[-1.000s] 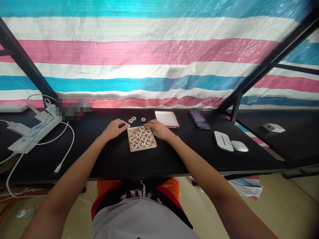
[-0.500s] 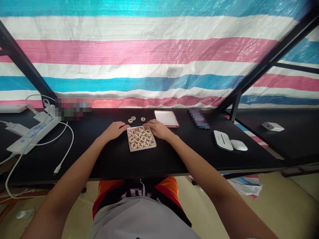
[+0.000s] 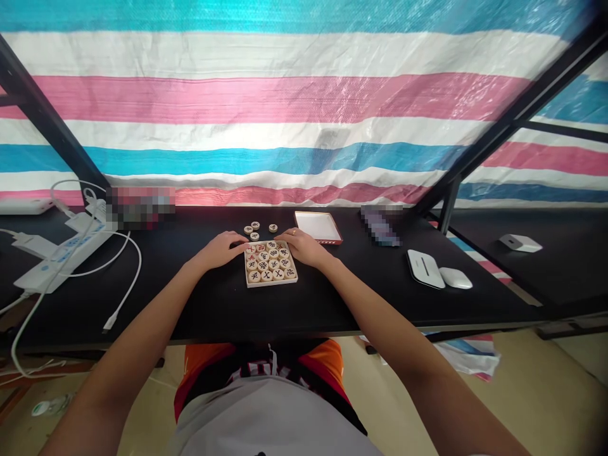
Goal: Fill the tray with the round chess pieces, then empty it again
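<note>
In front of me on the black desk lies a shallow white box (image 3: pixel 272 284) filled with round wooden Chinese chess pieces (image 3: pixel 266 275), some with red characters and most with black. My left hand (image 3: pixel 219 249) is closed at the far left corner, its thumb and fingertips against the rim. At the far right corner my right hand (image 3: pixel 306 247), with a ring on one finger, curls its fingers over the edge and partly covers a red piece. Several loose chess pieces (image 3: pixel 254 236) lie just beyond the box. Its open lid (image 3: pixel 338 241), white inside, sits behind my right hand.
A white power strip (image 3: pixel 59 253) with plugs and cables takes up the left of the desk. To the right are a blurred dark object (image 3: pixel 382 225), a flat white device (image 3: pixel 425 268) and a white mouse (image 3: pixel 456 277). A striped plastic sheet (image 3: pixel 266 101) hangs behind.
One more loose piece now shows on the desk just beyond the box, by my left fingertips. My right hand's fingers have drawn slightly toward the box's far right corner.
</note>
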`<state>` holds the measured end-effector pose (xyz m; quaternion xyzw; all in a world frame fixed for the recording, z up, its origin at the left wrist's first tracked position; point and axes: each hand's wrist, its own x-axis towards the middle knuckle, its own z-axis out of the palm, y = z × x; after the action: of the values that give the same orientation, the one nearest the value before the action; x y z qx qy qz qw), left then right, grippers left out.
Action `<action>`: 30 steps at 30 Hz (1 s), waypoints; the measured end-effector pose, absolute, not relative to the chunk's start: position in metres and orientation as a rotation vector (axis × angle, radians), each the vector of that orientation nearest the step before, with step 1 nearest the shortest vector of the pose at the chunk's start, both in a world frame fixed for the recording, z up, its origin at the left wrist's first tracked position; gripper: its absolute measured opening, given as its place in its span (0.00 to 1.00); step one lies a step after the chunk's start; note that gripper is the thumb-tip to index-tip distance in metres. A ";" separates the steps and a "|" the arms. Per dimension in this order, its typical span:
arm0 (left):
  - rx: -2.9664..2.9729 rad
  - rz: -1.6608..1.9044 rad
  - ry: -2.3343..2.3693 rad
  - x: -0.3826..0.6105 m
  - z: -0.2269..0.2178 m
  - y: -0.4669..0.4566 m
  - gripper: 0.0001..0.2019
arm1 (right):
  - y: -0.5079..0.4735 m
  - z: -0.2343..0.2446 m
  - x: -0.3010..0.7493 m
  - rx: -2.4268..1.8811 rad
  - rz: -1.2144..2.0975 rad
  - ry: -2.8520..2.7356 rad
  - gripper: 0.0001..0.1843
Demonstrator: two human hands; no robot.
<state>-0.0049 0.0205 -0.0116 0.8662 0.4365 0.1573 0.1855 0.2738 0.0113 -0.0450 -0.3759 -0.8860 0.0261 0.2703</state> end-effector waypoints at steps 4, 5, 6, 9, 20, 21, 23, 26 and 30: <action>2.467 0.520 1.144 -0.001 -0.011 0.015 0.24 | 0.011 -0.045 0.274 -1.023 0.052 -2.384 0.18; 2.485 0.531 1.108 0.001 -0.011 0.013 0.24 | 0.011 -0.045 0.274 -1.024 0.048 -2.384 0.19; 2.499 0.537 1.072 0.002 -0.011 0.012 0.23 | 0.011 -0.045 0.274 -1.026 0.045 -2.382 0.19; 2.508 0.522 1.005 0.005 -0.011 0.009 0.22 | 0.010 -0.044 0.273 -1.017 0.052 -2.367 0.19; 2.479 0.501 0.973 0.004 -0.008 0.007 0.23 | 0.010 -0.046 0.271 -0.904 0.083 -2.393 0.15; 2.483 0.490 0.959 0.004 -0.008 0.006 0.24 | 0.011 -0.046 0.271 -0.911 0.082 -2.381 0.15; 2.487 0.467 0.936 0.005 -0.007 0.006 0.26 | 0.011 -0.047 0.272 -0.931 0.082 -2.359 0.16; 2.481 0.449 0.922 0.005 -0.007 0.005 0.26 | 0.011 -0.047 0.273 -0.959 0.092 -2.349 0.17; 2.466 0.443 0.951 0.004 -0.007 0.008 0.24 | 0.012 -0.047 0.274 -0.982 0.108 -2.347 0.18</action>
<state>0.0039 0.0075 -0.0068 0.8957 0.3456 0.1609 0.2289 0.2743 0.0121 -0.0470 -0.3688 -0.8811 0.0404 0.2932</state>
